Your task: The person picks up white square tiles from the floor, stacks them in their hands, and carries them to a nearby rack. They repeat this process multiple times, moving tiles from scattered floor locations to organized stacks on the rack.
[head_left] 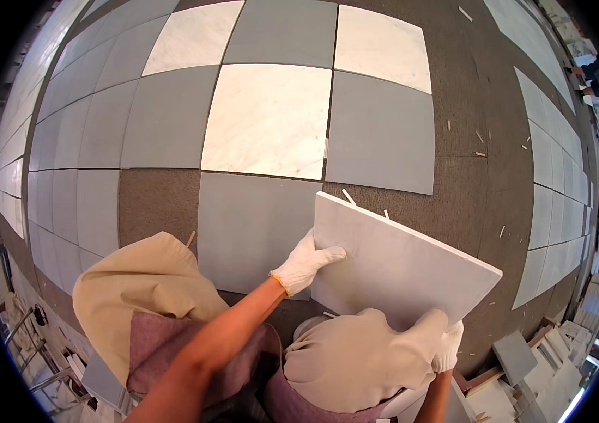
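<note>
We see the left hand gripping the tilted white tile beyond the right knee, while we cannot tell whether the right hand grips its near end, and a one-sided slip could chip the grey tile at left.

In this view, no text, label, brand, number or sign is possible to read
</note>
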{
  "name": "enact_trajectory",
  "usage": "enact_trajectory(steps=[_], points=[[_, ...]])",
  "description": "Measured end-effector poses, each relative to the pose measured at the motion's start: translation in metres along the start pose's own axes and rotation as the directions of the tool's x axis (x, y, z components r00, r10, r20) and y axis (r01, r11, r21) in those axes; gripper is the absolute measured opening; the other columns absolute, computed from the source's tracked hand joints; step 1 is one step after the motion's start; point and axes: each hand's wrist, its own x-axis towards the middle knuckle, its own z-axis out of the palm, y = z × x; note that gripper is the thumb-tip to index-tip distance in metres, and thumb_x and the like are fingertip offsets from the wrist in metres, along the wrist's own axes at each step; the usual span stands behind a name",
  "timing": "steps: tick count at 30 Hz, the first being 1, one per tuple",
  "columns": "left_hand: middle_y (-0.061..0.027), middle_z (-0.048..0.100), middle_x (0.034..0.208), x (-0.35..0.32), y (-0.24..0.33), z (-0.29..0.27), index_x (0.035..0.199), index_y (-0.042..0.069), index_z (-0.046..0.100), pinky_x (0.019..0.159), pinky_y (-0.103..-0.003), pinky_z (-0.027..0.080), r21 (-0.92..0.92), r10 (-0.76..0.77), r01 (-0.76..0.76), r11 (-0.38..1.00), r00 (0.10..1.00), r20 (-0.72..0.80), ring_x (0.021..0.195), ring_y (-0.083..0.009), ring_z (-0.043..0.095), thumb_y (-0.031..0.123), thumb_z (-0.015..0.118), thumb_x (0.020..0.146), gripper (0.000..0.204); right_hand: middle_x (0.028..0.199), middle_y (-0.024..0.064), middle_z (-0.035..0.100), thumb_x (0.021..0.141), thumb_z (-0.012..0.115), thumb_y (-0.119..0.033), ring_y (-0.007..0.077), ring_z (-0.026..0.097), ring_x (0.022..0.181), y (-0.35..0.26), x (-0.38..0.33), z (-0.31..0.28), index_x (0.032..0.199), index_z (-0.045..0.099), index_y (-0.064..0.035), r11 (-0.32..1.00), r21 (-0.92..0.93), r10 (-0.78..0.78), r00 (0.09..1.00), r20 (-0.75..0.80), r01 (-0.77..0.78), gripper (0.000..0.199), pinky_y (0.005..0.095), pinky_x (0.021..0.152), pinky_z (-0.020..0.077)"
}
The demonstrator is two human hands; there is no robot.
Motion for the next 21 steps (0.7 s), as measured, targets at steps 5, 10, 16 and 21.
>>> enact_trajectory(steps=[5,10,16,21], points=[[-0.0092,0.057,0.125,-0.008,0.055,0.057,0.129,0.001,0.047,0.1,-0.034,0.043,0.226,0.112,-0.104,0.969,0.993,-0.022,0.115,-0.0174,0.054,0.013,0.077,0.076,0.063,0.099,0.0058,0.064,0.08,0.068,-0.014,0.0171,0.059,0.093,-0.017,0.031,-0.04,0.109,0.06,0.0008,0.991,0.042,-0.12,0.985,-0.121,0.125,0.033,0.0323,0.084,0.0483],[-0.0065,0.057,0.09,0.006,0.042,0.079,0.093,0.009,0.053,0.078,-0.034,0.048,0.603,0.501,-0.461,0.651,0.858,0.115,0.089,-0.0193,0.057,0.017,0.085,0.069,0.041,0.103,0.0073,0.062,0.087,0.068,-0.016,0.017,0.059,0.096,-0.005,0.098,-0.055,0.109,0.059,-0.0016,0.965,0.131,-0.212,0.971,-0.116,0.226,0.028,0.0331,0.089,0.0477],[-0.0082,0.058,0.094,0.017,0.027,0.064,0.096,0.009,0.057,0.087,-0.035,0.046,0.77,0.565,-0.561,0.302,0.756,0.329,0.097,-0.0286,0.055,0.003,0.071,0.074,0.027,0.107,0.0061,0.061,0.097,0.056,-0.019,0.0161,0.057,0.102,0.1,0.171,-0.047,0.109,0.057,-0.0013,0.925,0.28,-0.238,0.966,-0.101,0.258,0.021,0.0326,0.095,0.0447],[-0.007,0.057,0.093,0.02,0.023,0.062,0.094,0.009,0.058,0.085,-0.035,0.046,0.778,0.559,-0.545,0.313,0.768,0.313,0.096,-0.0286,0.054,0.003,0.066,0.077,0.019,0.127,0.0101,0.052,0.096,0.055,-0.019,0.0191,0.049,0.119,0.052,0.137,-0.028,0.131,0.049,0.0023,0.895,0.337,-0.16,0.916,-0.369,0.292,0.042,0.0339,0.105,0.0364]])
